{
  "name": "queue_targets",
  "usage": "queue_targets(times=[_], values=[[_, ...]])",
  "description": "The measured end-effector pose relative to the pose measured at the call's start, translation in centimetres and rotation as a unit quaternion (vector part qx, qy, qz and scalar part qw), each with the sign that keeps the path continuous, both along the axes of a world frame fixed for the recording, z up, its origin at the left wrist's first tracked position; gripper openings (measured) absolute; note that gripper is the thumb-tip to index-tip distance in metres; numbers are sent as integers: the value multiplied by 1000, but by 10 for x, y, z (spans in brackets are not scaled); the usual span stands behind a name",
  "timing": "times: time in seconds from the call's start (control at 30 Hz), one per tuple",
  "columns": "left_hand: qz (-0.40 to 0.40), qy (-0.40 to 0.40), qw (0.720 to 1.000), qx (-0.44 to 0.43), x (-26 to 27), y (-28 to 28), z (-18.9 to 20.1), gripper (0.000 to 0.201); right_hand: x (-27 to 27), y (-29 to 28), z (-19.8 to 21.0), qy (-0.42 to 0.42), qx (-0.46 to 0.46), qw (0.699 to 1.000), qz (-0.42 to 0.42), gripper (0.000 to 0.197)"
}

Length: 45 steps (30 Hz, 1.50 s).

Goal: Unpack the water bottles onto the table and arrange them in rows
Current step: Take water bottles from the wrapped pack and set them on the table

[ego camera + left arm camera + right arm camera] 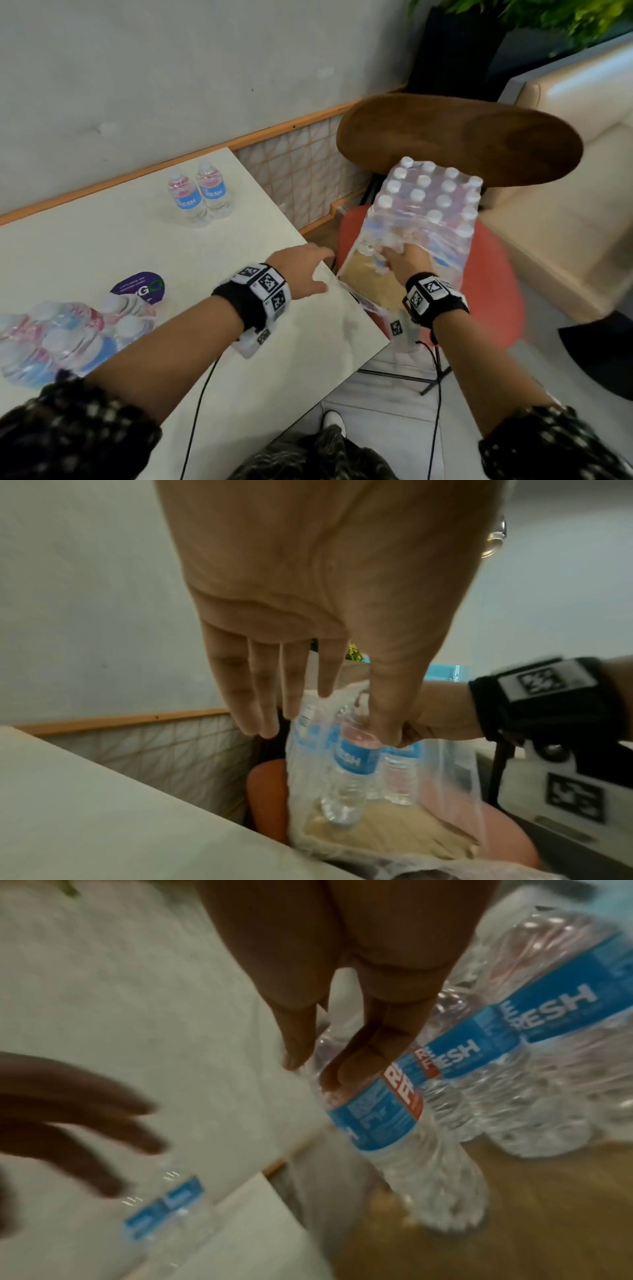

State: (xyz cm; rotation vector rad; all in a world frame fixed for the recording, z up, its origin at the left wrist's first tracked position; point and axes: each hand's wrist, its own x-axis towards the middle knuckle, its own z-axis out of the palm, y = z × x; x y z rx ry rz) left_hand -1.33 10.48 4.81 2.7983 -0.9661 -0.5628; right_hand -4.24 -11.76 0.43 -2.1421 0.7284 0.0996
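**Inside the torn pack, a bottle caught by its neck**

Beside the table's right-hand corner, a shrink-wrapped pack of water bottles (431, 205) stands on a red chair seat (493, 274). The near end of its plastic wrap is torn open, showing a bare cardboard tray (363, 277) where bottles are gone.

The right hand (407, 263) reaches into that opening from above. Its thumb and fingertips (356, 1069) are closed in a pinch on the shoulder of one bottle (394, 1123), just below the cap; the bottle hangs directly under the hand, leaning a little, its base at or barely above the tray. The rest of the pack sits just beyond the fingers, still wrapped.

The left hand (301, 270) is spread flat and holds nothing. It hovers over the table corner (329, 291), just to the left of the right hand, fingers pointing toward the pack.

Two bottles (200, 195) stand upright side by side on the table, well ahead of the left hand near the far edge. A second wrapped bundle (65, 335) lies on the table behind the left wrist, beside a purple sticker (137, 286).

Each bottle looks small, full and fairly light, with thin ribbed walls likely to dent if squeezed. The neck and shoulder seem the stiffest place to hold. The smooth label may be slippery, and loose wrap could snag a bottle on the way out.
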Motion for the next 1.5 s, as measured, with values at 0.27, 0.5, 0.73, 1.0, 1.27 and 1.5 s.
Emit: queue_targets(times=[0.27, 0.5, 0.73, 1.0, 1.27, 1.5], values=[[46, 52, 994, -81, -3, -51, -21, 74, -37, 42, 14, -142, 229, 959, 86, 25], [102, 36, 994, 16, 6, -3, -23, 43, -12, -21, -11, -24, 135, 990, -23, 9], [176, 29, 971, 156, 30, 74, -4, 57, 10, -55, -7, 129, -2, 991, -36, 39], [234, 39, 951, 199, 40, 130, 3, 63, 3, -58, -15, 99, -82, 992, 11, 64], [188, -59, 898, 393, 30, 160, 22, 14, 3, -19, -14, 9, 92, 995, -45, 38], [104, -107, 940, 306, 20, 85, 23, 76, -21, 71, 10, -142, 213, 963, 89, 27]])
